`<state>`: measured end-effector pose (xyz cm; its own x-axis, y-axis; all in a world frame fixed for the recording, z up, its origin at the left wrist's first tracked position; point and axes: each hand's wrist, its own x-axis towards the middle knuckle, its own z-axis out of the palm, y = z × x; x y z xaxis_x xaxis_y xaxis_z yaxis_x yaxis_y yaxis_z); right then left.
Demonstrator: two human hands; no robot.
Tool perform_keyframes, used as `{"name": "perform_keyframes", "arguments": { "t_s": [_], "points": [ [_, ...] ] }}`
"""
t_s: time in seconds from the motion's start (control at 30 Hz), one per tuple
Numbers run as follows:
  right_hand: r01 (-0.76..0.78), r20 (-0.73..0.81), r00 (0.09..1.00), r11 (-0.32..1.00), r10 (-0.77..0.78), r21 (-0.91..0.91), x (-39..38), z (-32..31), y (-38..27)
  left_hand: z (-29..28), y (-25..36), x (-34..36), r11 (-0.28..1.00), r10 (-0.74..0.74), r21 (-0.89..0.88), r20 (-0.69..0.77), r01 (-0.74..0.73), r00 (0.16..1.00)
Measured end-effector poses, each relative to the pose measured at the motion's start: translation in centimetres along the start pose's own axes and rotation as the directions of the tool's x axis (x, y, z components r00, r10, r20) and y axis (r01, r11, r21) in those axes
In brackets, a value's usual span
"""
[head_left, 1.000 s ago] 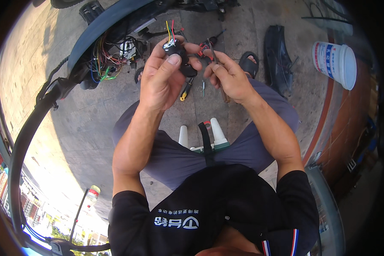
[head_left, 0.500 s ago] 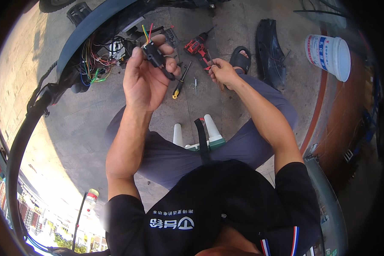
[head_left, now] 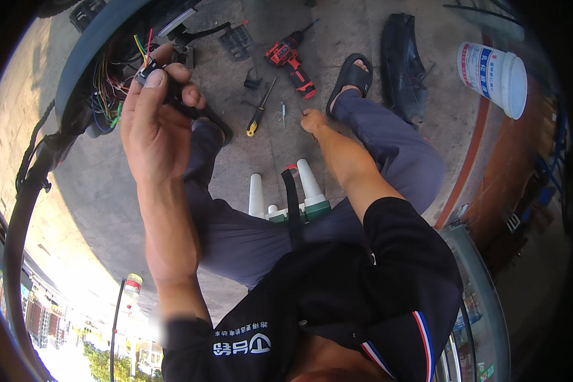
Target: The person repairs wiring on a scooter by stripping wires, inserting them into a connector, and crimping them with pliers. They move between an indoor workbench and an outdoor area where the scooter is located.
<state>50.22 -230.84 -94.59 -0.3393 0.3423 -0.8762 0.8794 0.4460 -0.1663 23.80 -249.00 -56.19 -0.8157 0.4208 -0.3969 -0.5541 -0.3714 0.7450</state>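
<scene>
My left hand [head_left: 156, 124] is raised at the upper left, its thumb and fingers closed on a black wire connector [head_left: 147, 66]. Yellow, green and red wires stick up from the connector's top. Beyond that hand, a tangle of loose coloured wires [head_left: 103, 95] hangs from the vehicle frame. My right hand [head_left: 312, 121] is closed round a thin screwdriver [head_left: 303, 109], just below the red cordless drill [head_left: 291, 63] on the ground. Most of this screwdriver is hidden by the fist. A yellow-and-black screwdriver [head_left: 256, 119] lies on the ground between my hands.
A small metal bit [head_left: 284, 116] and a black clip [head_left: 253, 83] lie near the screwdriver. Farther off are a black pedal [head_left: 237, 42] and a curved black fender piece [head_left: 401, 70]. A white bucket [head_left: 500, 79] stands at the right. A white-and-green stool [head_left: 310, 191] shows between my legs.
My left hand has moved left with the connector, closer to the loose wires. The right hand has come down and left, away from the sandal. My view has shifted slightly.
</scene>
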Motion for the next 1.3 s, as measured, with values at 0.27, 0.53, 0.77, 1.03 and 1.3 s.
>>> {"name": "perform_keyframes", "arguments": {
  "t_s": [0.27,0.53,0.77,1.03,1.3],
  "points": [
    [0.022,-0.124,0.992,0.999,-0.016,0.048,-1.4,-1.7,-3.3,-0.7,0.3,0.0,0.988,0.116,0.103,-0.018,-0.113,0.993],
    [0.299,-0.122,0.949,0.953,-0.291,0.050,-10.0,-7.5,-8.6,-0.7,-2.5,0.1,0.990,0.057,0.130,-0.059,-0.049,0.997],
    [0.714,-0.439,0.688,0.645,-0.578,0.271,-21.7,-17.8,-10.5,-2.4,-9.5,-11.2,0.973,-0.228,-0.038,-0.067,0.226,0.971],
    [0.681,-0.388,0.707,0.423,-0.592,0.598,-32.6,-15.6,-4.5,-0.8,-15.7,-25.8,0.944,-0.330,-0.001,-0.058,0.331,0.942],
    [0.675,-0.306,0.723,0.537,-0.620,0.506,-33.3,-13.8,-3.4,-2.8,-17.5,-26.6,0.950,-0.286,-0.126,0.007,0.285,0.958]
  ]
}}
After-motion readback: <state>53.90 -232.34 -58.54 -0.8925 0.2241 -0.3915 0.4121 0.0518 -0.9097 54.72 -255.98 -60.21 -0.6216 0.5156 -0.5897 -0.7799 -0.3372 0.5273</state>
